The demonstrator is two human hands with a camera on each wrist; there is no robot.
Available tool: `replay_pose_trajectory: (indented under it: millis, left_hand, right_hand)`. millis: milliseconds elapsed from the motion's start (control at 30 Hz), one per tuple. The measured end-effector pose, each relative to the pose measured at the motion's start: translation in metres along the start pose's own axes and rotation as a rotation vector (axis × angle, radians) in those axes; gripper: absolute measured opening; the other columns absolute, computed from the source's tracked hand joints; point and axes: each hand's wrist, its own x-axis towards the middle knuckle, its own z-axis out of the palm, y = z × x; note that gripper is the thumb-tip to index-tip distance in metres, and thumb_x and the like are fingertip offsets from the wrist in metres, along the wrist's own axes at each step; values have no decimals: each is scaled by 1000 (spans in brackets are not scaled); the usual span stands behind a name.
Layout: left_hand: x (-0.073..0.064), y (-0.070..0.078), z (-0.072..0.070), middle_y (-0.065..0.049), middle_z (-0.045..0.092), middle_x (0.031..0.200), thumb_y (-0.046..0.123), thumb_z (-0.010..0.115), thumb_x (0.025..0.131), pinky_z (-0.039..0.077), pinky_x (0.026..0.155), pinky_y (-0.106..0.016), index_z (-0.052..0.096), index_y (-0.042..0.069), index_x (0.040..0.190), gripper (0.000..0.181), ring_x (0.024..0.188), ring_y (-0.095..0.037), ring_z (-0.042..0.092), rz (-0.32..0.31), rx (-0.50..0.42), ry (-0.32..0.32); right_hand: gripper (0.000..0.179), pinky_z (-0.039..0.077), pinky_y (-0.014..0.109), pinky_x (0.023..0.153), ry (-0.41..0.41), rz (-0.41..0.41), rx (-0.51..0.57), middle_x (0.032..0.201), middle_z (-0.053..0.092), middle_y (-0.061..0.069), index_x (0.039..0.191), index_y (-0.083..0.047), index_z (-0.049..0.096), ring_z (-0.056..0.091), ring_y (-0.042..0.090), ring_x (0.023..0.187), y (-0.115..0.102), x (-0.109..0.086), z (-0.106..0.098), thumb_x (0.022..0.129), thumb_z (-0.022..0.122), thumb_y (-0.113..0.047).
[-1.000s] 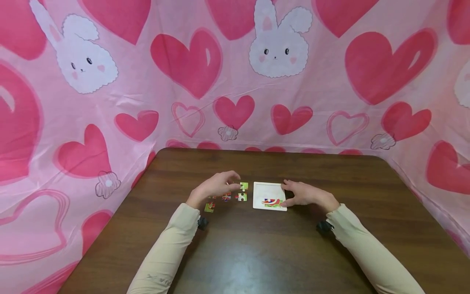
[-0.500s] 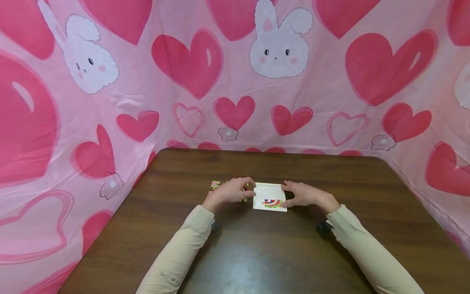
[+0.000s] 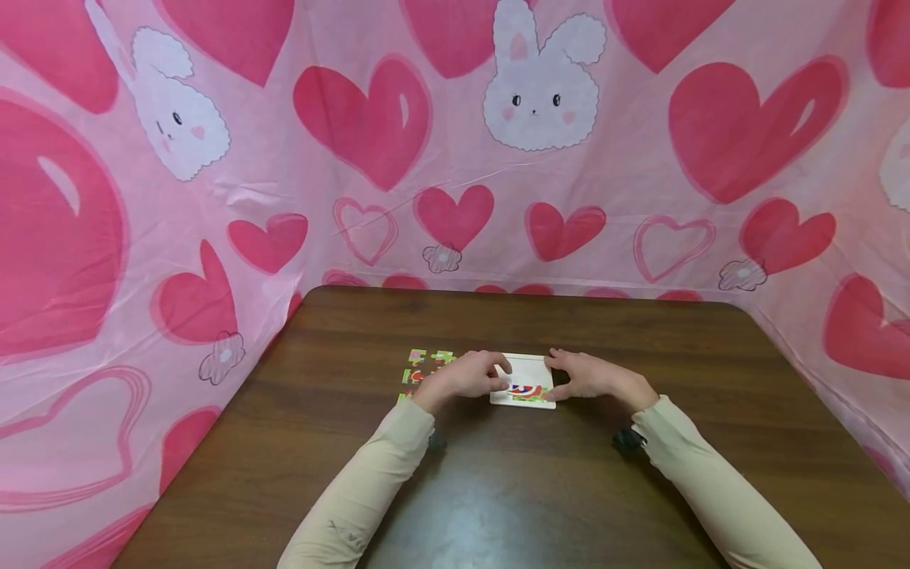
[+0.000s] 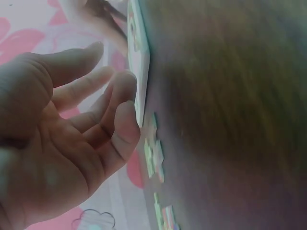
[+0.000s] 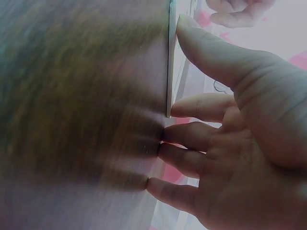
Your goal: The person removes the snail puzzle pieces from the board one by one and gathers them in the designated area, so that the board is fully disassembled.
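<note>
A white square puzzle tray [image 3: 527,367] lies on the table, with colourful puzzle pieces [image 3: 524,391] set along its near side. My left hand [image 3: 469,374] hovers over the tray's left edge, thumb and index finger apart. In the left wrist view its fingers are loosely bent, and no piece shows between them. My right hand [image 3: 588,375] is at the tray's right side. In the right wrist view its thumb [image 5: 206,48] rests on the tray's edge and its index finger touches the corner. The other fingertips stand on the table.
Several loose puzzle pieces [image 3: 417,356] lie left of the tray, partly hidden behind my left hand and wrist. The brown wooden table [image 3: 512,490] stretches around them. A pink cloth [image 3: 455,158] with hearts and rabbits hangs behind and at both sides.
My left hand has moved right, from above the loose pieces to the tray's left edge, uncovering pieces at the far left. The right hand and tray have stayed put.
</note>
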Motion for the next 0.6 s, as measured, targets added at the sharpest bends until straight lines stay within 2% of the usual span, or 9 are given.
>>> replay_pose_trajectory:
  millis: [167, 333, 600]
  left_hand:
    - [3, 2, 7, -4, 71, 93, 17, 63, 94, 45, 63, -22, 67, 14, 116, 22, 66, -9, 56, 2, -4, -9]
    - [5, 5, 11, -3, 70, 91, 14, 64, 93, 43, 61, -20, 68, 14, 113, 20, 64, -8, 54, 9, -13, -9]
    - [12, 9, 14, 1, 71, 92, 22, 69, 91, 46, 70, -21, 70, 15, 109, 19, 76, -6, 58, 1, 77, -27]
  right_hand:
    - [84, 26, 61, 113, 0, -4, 2, 157, 27, 28, 146, -2, 42, 28, 47, 143, -1, 0, 0, 85, 71, -51]
    - [85, 26, 62, 113, -1, 8, 18, 157, 27, 26, 147, -3, 42, 28, 46, 144, -1, -1, -1, 84, 71, -51]
    - [84, 28, 62, 112, 8, -2, 21, 157, 28, 26, 146, -3, 43, 30, 46, 143, 0, -2, 0, 83, 72, -51]
